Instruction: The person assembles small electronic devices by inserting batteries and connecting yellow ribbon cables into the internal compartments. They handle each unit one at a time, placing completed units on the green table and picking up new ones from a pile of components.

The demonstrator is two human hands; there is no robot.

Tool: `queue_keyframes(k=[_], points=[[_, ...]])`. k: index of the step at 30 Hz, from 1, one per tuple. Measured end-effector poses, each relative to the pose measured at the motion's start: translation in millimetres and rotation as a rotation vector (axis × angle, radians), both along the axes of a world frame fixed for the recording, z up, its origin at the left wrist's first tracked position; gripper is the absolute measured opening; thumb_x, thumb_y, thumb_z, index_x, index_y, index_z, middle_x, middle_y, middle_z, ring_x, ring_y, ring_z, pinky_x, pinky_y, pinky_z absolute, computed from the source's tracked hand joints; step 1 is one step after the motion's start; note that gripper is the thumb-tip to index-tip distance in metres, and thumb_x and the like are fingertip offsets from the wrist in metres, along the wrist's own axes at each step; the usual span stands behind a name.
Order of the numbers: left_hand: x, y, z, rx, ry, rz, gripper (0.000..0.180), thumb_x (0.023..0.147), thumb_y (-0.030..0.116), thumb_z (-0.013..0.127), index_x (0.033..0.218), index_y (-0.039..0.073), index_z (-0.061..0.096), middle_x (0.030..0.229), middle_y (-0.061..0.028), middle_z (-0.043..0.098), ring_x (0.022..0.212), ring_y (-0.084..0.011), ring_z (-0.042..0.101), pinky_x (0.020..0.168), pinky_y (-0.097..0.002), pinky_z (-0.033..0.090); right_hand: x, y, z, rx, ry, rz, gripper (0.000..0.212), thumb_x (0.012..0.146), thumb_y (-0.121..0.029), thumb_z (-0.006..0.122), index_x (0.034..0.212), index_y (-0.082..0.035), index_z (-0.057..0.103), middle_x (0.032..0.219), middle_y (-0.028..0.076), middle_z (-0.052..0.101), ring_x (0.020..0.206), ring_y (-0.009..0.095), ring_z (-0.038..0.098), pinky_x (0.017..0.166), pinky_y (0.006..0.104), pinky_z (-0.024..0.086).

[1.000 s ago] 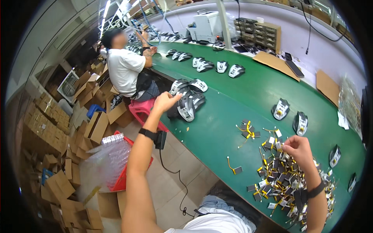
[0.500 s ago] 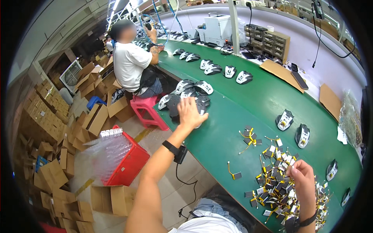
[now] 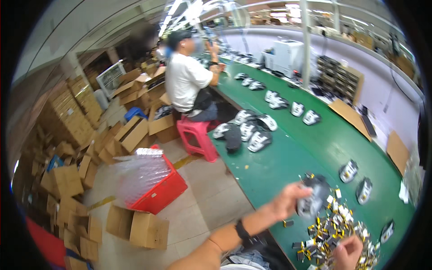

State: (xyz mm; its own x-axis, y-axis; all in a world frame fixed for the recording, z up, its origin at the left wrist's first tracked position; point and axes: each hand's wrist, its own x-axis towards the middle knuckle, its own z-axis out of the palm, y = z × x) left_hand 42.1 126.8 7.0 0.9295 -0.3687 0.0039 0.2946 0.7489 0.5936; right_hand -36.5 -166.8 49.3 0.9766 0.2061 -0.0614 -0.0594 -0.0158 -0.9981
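Note:
My left hand grips a computer mouse, grey and black and blurred by motion, held above the green table. Just below it spreads a heap of small pouch batteries with yellow tape and thin wires. Low over the near part of this heap is my right hand, fingers curled together. Whatever may be between those fingertips is too small to make out. A cluster of half-built mice lies at the table's left edge, one with its dark side showing.
More mice stand in a spaced row along the far side, others at the right. A co-worker sits on a pink stool at the far left. On the floor are a red crate with clear plastic packaging and several cardboard boxes.
My left hand has left the mouse cluster and come right and nearer, now carrying a mouse. My right hand stays over the batteries, lower in view. The whole view has shifted.

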Motion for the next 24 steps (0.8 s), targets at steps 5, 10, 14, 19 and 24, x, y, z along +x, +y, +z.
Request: queue_keyframes(k=[5, 10, 14, 19, 24], points=[[-24.6, -54.0, -25.7, -0.281, 0.058, -0.194, 0.066, 0.083, 0.02, 0.068, 0.141, 0.008, 0.039, 0.127, -0.0095, 0.057, 0.113, -0.0224, 0.06, 0.094, -0.0379, 0.051, -16.3, 15.2, 14.8, -0.041, -0.094, -0.005, 0.006, 0.087, -0.001, 0.065, 0.087, -0.003, 0.06, 0.078, 0.001, 0.06, 0.062, 0.005, 0.05, 0.056, 0.0193, 0.04], [-33.5, -69.1, 8.7, -0.336, -0.11, -0.281, 0.073, 0.09, 0.025, 0.06, 0.152, 0.017, 0.022, 0.144, -0.0144, 0.044, 0.123, -0.031, 0.054, 0.101, -0.0406, 0.048, -20.7, 14.8, 15.6, -0.077, -0.193, 0.026, 0.005, 0.089, -0.002, 0.063, 0.09, -0.002, 0.059, 0.076, -0.002, 0.055, 0.064, 0.005, 0.047, 0.058, 0.0195, 0.036], [-36.3, -75.3, 11.6, -0.413, -0.074, -0.306, 0.065, 0.097, 0.038, 0.05, 0.153, 0.023, 0.02, 0.143, -0.0104, 0.045, 0.12, -0.026, 0.055, 0.099, -0.0437, 0.048, -9.6, 20.1, 10.1, -0.417, -0.462, -0.105, 0.013, 0.077, -0.008, 0.064, 0.078, -0.002, 0.053, 0.07, 0.002, 0.054, 0.057, 0.011, 0.048, 0.055, 0.0237, 0.039], [-31.0, -75.9, 3.4, -0.516, -0.203, -0.327, 0.066, 0.102, 0.038, 0.039, 0.156, 0.024, 0.005, 0.15, -0.0194, 0.034, 0.127, -0.0303, 0.049, 0.105, -0.0432, 0.043, -3.7, 38.8, 27.2, -0.472, -0.59, -0.022, 0.011, 0.071, 0.001, 0.072, 0.077, -0.005, 0.066, 0.062, 0.002, 0.058, 0.049, 0.011, 0.054, 0.046, 0.0235, 0.042], [-48.7, -106.6, 19.2, 0.1, -0.064, 0.049, 0.066, 0.101, 0.05, 0.027, 0.152, 0.011, 0.016, 0.13, -0.0261, 0.052, 0.103, -0.0261, 0.062, 0.086, -0.0372, 0.054, -7.4, 39.2, 25.8, -0.678, -0.874, -0.054, 0.019, 0.066, 0.0, 0.075, 0.081, -0.006, 0.065, 0.066, 0.002, 0.057, 0.053, 0.016, 0.056, 0.046, 0.0267, 0.043]])
